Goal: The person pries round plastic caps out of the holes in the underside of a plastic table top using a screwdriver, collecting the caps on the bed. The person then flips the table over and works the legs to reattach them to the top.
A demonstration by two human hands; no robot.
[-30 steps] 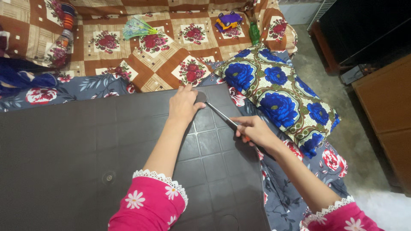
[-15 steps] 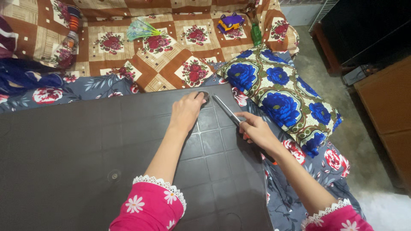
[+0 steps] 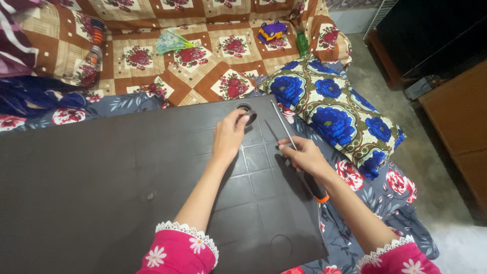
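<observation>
A large dark brown panel (image 3: 101, 187) with a moulded grid lies flat over a flowered bedsheet. My left hand (image 3: 229, 136) rests on the panel near its far right corner, fingertips at the rim of a round hole (image 3: 247, 111). My right hand (image 3: 304, 158) grips a long screwdriver (image 3: 284, 127). Its thin metal shaft points away toward the panel's far edge, and its black handle with an orange end (image 3: 315, 189) lies under my wrist. Both sleeves are pink with white flowers.
A blue-flowered cushion (image 3: 335, 111) lies right of the panel. A brown patchwork cover (image 3: 193, 66) carries a purple toy (image 3: 272, 31), a green bottle (image 3: 302, 43) and a pale green tassel (image 3: 170, 41). Wooden furniture (image 3: 456, 122) stands on the right over grey floor.
The screwdriver has swung from lying slantwise to pointing nearly straight away from me. My left hand has shifted, uncovering the round hole, with its fingertips now at the rim.
</observation>
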